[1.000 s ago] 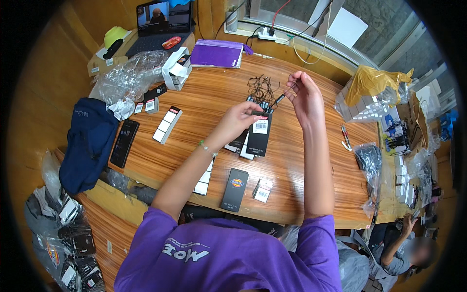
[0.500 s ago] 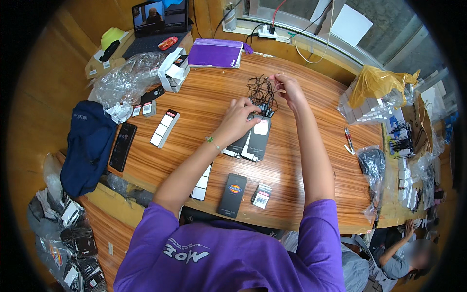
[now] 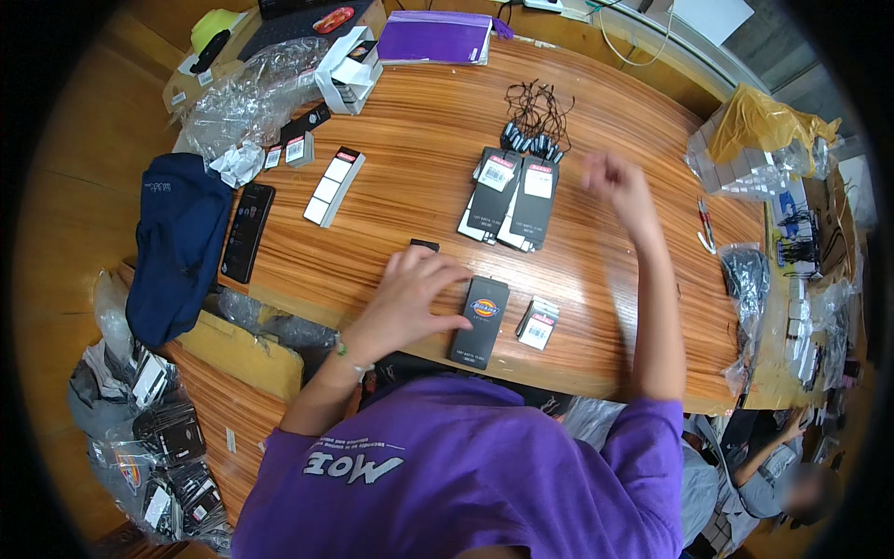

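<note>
My left hand [image 3: 410, 293] is low over the table with fingers and thumb apart. Its thumb and fingertips are at the left edge of a stack of black hang tags [image 3: 478, 340], and no grip on it shows. A black end of another stack [image 3: 424, 245] peeks out beyond the hand. To the right, small white price tags [image 3: 538, 326] lie stacked. Farther off are two side-by-side piles of strung hang tags [image 3: 531, 207], their black strings [image 3: 540, 107] tangled beyond them. My right hand [image 3: 616, 191] hovers right of these piles, its curled fingers blurred by motion.
At left lie a strip-like stack of white tags [image 3: 331, 191], a phone [image 3: 248, 233] and a navy bag [image 3: 177, 242]. A purple folder [image 3: 433, 39] and white box [image 3: 349, 74] are at the back. Right are a snipper-like tool [image 3: 705, 224] and a yellow-wrapped bundle [image 3: 764, 135].
My left hand has left the strung tags and come nearer, beside the black stack. My right hand has left the strings and moved right. The view has shifted down the table.
</note>
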The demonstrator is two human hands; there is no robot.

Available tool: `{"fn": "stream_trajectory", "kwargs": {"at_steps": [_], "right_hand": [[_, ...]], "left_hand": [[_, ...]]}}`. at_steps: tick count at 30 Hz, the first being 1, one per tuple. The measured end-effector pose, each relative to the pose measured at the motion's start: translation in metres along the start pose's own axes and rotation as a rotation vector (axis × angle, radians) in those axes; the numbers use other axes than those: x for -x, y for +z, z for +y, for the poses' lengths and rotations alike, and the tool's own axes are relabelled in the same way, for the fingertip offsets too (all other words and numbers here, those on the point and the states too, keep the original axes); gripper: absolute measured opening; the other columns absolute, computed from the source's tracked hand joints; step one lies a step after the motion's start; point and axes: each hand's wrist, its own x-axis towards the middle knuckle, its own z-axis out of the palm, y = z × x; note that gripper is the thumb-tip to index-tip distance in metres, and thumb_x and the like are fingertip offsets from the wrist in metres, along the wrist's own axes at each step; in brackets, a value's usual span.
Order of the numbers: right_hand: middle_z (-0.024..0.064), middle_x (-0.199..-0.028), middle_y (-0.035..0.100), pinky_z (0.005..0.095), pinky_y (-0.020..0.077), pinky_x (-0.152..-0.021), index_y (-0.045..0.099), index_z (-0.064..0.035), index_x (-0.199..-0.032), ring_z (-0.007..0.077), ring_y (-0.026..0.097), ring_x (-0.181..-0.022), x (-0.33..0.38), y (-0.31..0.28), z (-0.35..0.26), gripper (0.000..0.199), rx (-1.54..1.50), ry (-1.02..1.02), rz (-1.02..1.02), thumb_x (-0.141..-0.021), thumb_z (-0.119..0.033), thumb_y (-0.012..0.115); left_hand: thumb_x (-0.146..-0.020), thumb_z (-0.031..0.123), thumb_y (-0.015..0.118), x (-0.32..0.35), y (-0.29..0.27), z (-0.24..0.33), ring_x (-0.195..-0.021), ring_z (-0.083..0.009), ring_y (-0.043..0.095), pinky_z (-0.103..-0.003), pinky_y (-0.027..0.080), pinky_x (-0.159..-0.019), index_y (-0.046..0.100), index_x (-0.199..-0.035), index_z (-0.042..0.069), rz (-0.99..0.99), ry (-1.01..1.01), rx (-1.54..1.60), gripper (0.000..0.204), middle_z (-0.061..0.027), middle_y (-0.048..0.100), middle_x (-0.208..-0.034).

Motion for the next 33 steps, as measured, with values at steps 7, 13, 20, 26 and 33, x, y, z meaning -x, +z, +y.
{"fn": "stream_trajectory", "kwargs": {"at_steps": [7, 13, 20, 26, 33], "right_hand": [[0.0116, -0.089, 0.054, 0.0364, 0.0422, -0.073, 0.06, -0.0035, -0.1, 0.028, 0.051, -0.083, 0.155, 0.053, -0.039, 0.046, 0.448, 0.031, -0.149, -0.059, -0.019, 0.076], [0.0118, -0.089, 0.055, 0.0361, 0.0416, -0.076, 0.064, -0.0015, -0.096, 0.0283, 0.05, -0.086, 0.168, 0.067, -0.033, 0.04, 0.438, 0.072, 0.007, -0.059, -0.011, 0.075], [0.0124, -0.09, 0.056, 0.034, 0.0426, -0.075, 0.065, -0.0002, -0.096, 0.0271, 0.051, -0.086, 0.168, 0.072, -0.035, 0.037, 0.381, 0.082, 0.047, -0.061, -0.007, 0.074], [0.0113, -0.087, 0.056, 0.0318, 0.0441, -0.07, 0.064, 0.0001, -0.095, 0.0246, 0.054, -0.08, 0.169, 0.071, -0.027, 0.034, 0.32, 0.057, 0.132, -0.063, -0.006, 0.073], [-0.0004, -0.061, 0.054, 0.0214, 0.0383, -0.051, 0.065, -0.0011, -0.094, 0.0063, 0.044, -0.056, 0.174, 0.073, -0.006, 0.016, -0.126, 0.273, 0.244, -0.079, -0.005, 0.064]], "left_hand": [[-0.061, 0.037, 0.074, -0.004, 0.025, -0.001, -0.104, -0.0246, 0.042, -0.039, 0.029, -0.093, 0.058, -0.108, 0.006, 0.032, 0.098, 0.008, 0.058, -0.0055, 0.054, -0.106], [-0.063, 0.034, 0.074, 0.001, 0.03, -0.002, -0.106, -0.0248, 0.039, -0.041, 0.028, -0.096, 0.059, -0.109, 0.009, 0.095, 0.064, 0.063, 0.054, -0.0035, 0.053, -0.107], [-0.063, 0.033, 0.074, 0.001, 0.031, 0.002, -0.104, -0.0249, 0.04, -0.039, 0.029, -0.094, 0.061, -0.107, 0.011, 0.182, 0.096, -0.023, 0.051, -0.0029, 0.052, -0.107], [-0.062, 0.028, 0.075, -0.009, 0.024, 0.003, -0.102, -0.0249, 0.04, -0.04, 0.03, -0.091, 0.061, -0.098, 0.009, 0.085, 0.097, -0.006, 0.043, -0.0029, 0.052, -0.103], [-0.079, -0.007, 0.058, -0.007, 0.026, 0.007, -0.084, -0.0098, 0.059, -0.019, 0.048, -0.071, 0.049, -0.106, -0.001, -0.037, -0.22, 0.997, 0.029, -0.0071, 0.06, -0.094]]}}
